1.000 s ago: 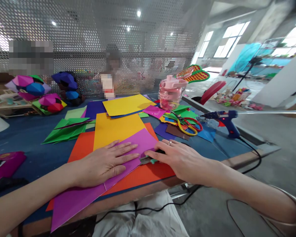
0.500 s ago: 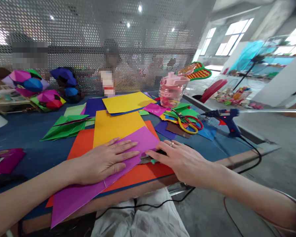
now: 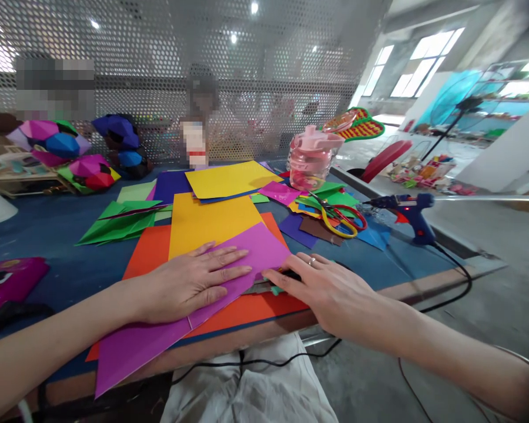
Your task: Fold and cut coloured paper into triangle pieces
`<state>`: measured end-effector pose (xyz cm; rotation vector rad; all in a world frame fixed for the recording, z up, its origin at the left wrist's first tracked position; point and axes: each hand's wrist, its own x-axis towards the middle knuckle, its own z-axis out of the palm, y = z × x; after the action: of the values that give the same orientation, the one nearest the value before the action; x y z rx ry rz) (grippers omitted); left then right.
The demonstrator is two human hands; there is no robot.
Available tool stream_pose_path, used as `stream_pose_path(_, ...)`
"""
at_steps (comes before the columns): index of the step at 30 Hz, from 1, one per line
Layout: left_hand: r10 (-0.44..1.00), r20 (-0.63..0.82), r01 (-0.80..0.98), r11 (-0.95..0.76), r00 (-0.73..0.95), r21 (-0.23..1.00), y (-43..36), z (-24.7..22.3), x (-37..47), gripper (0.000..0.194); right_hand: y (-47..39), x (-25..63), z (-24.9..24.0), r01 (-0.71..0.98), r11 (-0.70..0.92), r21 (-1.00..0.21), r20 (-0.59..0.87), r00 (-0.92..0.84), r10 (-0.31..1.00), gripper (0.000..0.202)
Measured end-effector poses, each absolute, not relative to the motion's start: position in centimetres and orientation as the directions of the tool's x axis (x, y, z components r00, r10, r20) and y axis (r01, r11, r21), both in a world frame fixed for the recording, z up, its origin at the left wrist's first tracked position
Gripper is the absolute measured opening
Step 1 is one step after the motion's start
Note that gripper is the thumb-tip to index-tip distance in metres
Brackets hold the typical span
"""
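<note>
A purple sheet of paper (image 3: pixel 260 244) lies slantwise over orange and yellow sheets, its lower left end hanging past the table's front edge. My left hand (image 3: pixel 198 279) rests flat on it, fingers stretched out. At the sheet's right end, my right hand (image 3: pixel 321 288) is closed over a dark stapler-like tool (image 3: pixel 261 286) with a grey metal strip and teal bits. Most of that tool is hidden beneath my fingers, so its exact kind is unclear. The strip meets the purple paper's lower edge. A short pale line crosses the paper near my left wrist.
Scissors (image 3: pixel 341 222) lie on coloured scraps beside a pink bottle (image 3: pixel 308 155). A blue glue gun (image 3: pixel 409 211) with a cord stands at the right edge. Green folded papers (image 3: pixel 119 223) and faceted paper shapes (image 3: pixel 88 173) sit left. Behind a perforated screen (image 3: pixel 247 70) are people.
The view has shifted slightly, moving everything a little. Both hands keep their places on the purple paper and the tool.
</note>
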<state>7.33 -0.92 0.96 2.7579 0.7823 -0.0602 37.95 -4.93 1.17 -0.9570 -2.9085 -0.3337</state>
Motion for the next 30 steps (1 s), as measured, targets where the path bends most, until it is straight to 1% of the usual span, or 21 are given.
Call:
stream_pose_path(7, 0.522, -0.098, 0.528, -0.805, 0.847, 0.272, -0.9, 0.8, 7.4, 0.051, -5.0, 37.9, 1.2, 0.603, 0.771, 0.206, 0.128, -0.797, 0.590, 0.080)
stream_pose_path(13, 0.513, -0.082, 0.515, -0.815, 0.854, 0.264, -0.8, 0.7, 7.4, 0.051, -5.7, 38.1, 1.1, 0.596, 0.775, 0.208, 0.118, -0.802, 0.585, 0.082)
stream_pose_path(18, 0.509, -0.060, 0.505, -0.822, 0.859, 0.265, -0.9, 0.6, 7.3, 0.051, -6.7, 37.4, 0.5, 0.635, 0.730, 0.250, 0.147, -0.771, 0.620, 0.084)
stream_pose_path(23, 0.512, -0.062, 0.509, -0.819, 0.857, 0.267, -0.9, 0.6, 7.3, 0.051, -7.2, 37.0, 0.5, 0.631, 0.729, 0.266, 0.177, -0.775, 0.606, 0.083)
stream_pose_path(30, 0.513, -0.048, 0.505, -0.817, 0.857, 0.278, -0.8, 0.6, 7.2, 0.050, -7.2, 36.7, 0.4, 0.634, 0.729, 0.257, 0.145, -0.771, 0.619, 0.083)
